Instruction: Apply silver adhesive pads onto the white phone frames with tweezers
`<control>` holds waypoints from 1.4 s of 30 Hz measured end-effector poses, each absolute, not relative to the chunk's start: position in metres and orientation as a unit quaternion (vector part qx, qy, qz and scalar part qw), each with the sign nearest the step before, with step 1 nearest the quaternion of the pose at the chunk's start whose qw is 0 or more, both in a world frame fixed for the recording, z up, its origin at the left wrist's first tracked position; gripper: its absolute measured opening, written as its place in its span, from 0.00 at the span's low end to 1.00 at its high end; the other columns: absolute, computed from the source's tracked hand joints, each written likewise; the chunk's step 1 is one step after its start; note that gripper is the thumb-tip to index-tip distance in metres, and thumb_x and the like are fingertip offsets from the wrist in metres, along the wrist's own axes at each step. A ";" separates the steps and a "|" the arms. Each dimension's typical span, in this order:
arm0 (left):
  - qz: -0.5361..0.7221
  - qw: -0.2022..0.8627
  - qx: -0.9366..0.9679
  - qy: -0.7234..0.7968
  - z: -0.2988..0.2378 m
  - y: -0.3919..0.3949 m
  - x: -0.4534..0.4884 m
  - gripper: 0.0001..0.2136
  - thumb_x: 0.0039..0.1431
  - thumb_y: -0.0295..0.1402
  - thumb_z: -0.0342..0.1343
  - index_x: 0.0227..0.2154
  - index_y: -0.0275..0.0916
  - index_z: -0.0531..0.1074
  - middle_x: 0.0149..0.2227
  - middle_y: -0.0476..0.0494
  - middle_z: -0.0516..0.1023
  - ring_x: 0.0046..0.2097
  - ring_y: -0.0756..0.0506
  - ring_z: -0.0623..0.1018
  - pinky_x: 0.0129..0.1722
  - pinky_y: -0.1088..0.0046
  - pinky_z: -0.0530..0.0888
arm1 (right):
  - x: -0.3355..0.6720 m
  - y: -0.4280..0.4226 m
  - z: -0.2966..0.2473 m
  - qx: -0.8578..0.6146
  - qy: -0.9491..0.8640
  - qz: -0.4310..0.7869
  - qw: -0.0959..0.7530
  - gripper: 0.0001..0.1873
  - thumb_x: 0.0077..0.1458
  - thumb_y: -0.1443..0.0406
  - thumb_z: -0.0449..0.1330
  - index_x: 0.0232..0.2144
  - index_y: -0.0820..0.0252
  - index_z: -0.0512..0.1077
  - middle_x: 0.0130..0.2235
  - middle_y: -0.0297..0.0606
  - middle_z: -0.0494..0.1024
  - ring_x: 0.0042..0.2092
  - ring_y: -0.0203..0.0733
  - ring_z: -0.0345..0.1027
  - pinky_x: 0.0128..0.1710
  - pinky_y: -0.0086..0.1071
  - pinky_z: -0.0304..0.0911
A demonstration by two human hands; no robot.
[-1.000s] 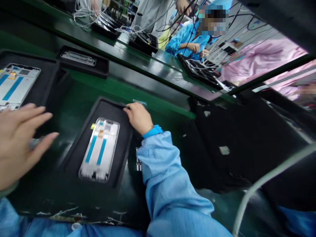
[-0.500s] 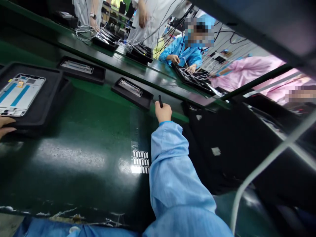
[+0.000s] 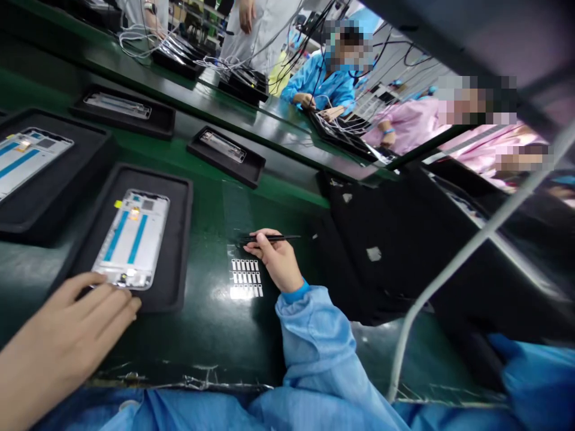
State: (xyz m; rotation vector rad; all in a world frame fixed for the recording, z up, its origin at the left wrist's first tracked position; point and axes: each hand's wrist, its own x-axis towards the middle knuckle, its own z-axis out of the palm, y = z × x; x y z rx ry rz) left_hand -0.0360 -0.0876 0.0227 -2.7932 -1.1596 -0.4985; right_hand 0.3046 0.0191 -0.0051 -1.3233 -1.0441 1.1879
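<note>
My left hand (image 3: 67, 323) lies flat at the lower left, its fingertips at the bottom edge of a white-and-silver phone frame (image 3: 132, 239) with blue strips. That frame rests in a black foam tray (image 3: 179, 239). My right hand (image 3: 276, 260) pinches black tweezers (image 3: 274, 237), which are held level just above a sheet of small white labels (image 3: 246, 278) on the green bench. Nothing shows between the tweezer tips.
A second black tray (image 3: 72, 129) holds another phone frame at the far left. Narrow trays (image 3: 227, 154) stand behind. A black mat (image 3: 372, 257) lies to the right, a grey cable (image 3: 449, 263) crosses there, and co-workers sit beyond the bench.
The tray with the phone frame, missing half a second ago, is back in front of me under my left hand. The tweezers have tilted from upright to level and lowered over the labels.
</note>
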 end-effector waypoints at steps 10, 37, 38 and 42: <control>-0.164 0.015 -0.950 -0.267 0.039 -0.082 0.041 0.19 0.65 0.44 0.47 0.45 0.36 0.74 0.44 0.41 0.79 0.44 0.41 0.76 0.48 0.59 0.68 | 0.318 -0.023 -0.003 -0.652 -0.435 0.358 0.508 0.19 0.46 0.54 0.68 0.31 0.60 0.68 0.23 0.30 0.74 0.25 0.38 0.74 0.28 0.31 0.74; -0.101 -0.244 -0.905 -0.334 0.004 -0.014 0.123 0.14 0.58 0.34 0.56 0.46 0.40 0.74 0.57 0.36 0.72 0.59 0.38 0.71 0.65 0.42 0.37 | 0.329 -0.063 -0.017 -0.486 -0.810 0.144 0.295 0.12 0.56 0.58 0.63 0.40 0.57 0.76 0.36 0.41 0.80 0.38 0.42 0.72 0.38 0.36 0.67; -0.111 -0.257 -0.901 -0.332 0.004 -0.014 0.122 0.12 0.58 0.32 0.55 0.44 0.41 0.75 0.55 0.38 0.73 0.57 0.39 0.72 0.65 0.44 0.37 | 0.328 -0.062 -0.018 -0.485 -0.802 0.157 0.312 0.10 0.56 0.59 0.63 0.39 0.57 0.77 0.35 0.40 0.79 0.37 0.42 0.72 0.38 0.35 0.67; -0.151 -0.332 -0.869 -0.333 0.007 -0.010 0.116 0.10 0.61 0.34 0.50 0.37 0.45 0.77 0.44 0.50 0.81 0.48 0.46 0.79 0.67 0.50 0.40 | 0.319 -0.057 -0.014 -0.503 -0.714 0.270 0.406 0.07 0.53 0.61 0.65 0.33 0.59 0.77 0.31 0.39 0.79 0.34 0.39 0.71 0.35 0.33 0.66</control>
